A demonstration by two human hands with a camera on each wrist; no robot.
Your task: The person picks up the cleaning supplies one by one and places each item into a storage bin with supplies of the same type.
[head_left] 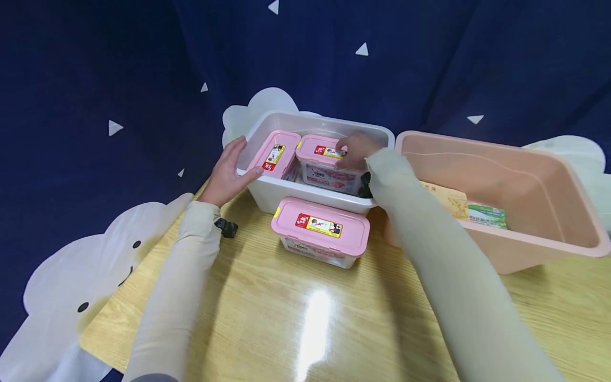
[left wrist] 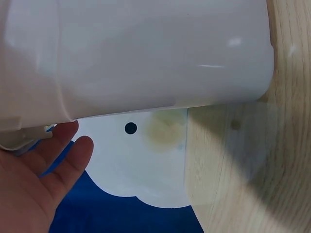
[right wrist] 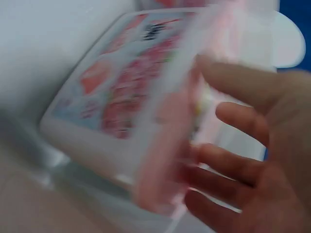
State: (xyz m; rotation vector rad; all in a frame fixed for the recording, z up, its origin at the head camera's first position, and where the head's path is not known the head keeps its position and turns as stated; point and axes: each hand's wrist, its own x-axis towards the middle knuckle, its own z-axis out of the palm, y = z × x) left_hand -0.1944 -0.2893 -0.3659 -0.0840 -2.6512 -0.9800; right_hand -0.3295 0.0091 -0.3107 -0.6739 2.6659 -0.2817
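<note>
A white bin point(head_left: 324, 198) holds two pink-lidded plastic boxes: the left box point(head_left: 281, 139) and the right box point(head_left: 312, 142), whose side carries a printed label. At the bin's left end rests my left hand point(head_left: 228, 175), fingers extended and thumb at the rim. My right hand point(head_left: 358, 151) reaches into the bin over the right box. In the right wrist view its fingers point(right wrist: 228, 160) are spread at the pink lid point(right wrist: 165, 145); blur hides the exact contact. A third pink-lidded box point(head_left: 317, 253) stands on the table in front of the bin.
To the right stands a larger peach-coloured bin point(head_left: 530, 252), with a yellowish packet point(head_left: 446, 199) and a green-and-white packet point(head_left: 487, 216) inside. The wooden table point(head_left: 258, 318) ends at the left. Behind hangs a dark blue cloth point(head_left: 310, 58) with white clouds and triangles.
</note>
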